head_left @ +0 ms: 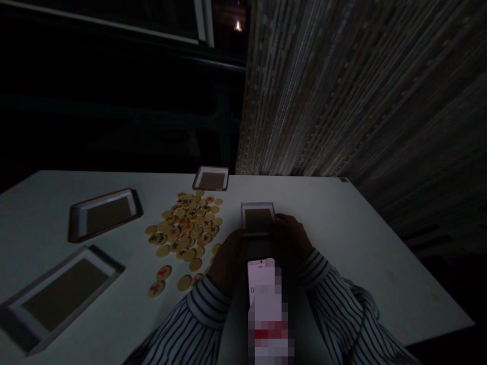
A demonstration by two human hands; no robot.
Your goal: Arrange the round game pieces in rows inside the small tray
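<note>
Here come the round pieces (pixel 186 228), marked with red and black Chinese characters, too dim and small to read surely! And on the phone (pixel 262 281), a "0" shows, the rest masked by blocks!

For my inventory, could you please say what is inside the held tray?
Inside the tray, a pale-edged brown panel shows; whatever lies under the left hand and right hand is hidden.

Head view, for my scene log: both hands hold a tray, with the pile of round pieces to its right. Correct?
The side is wrong: the head view shows the pile of round pieces to the left of the held tray.
</note>
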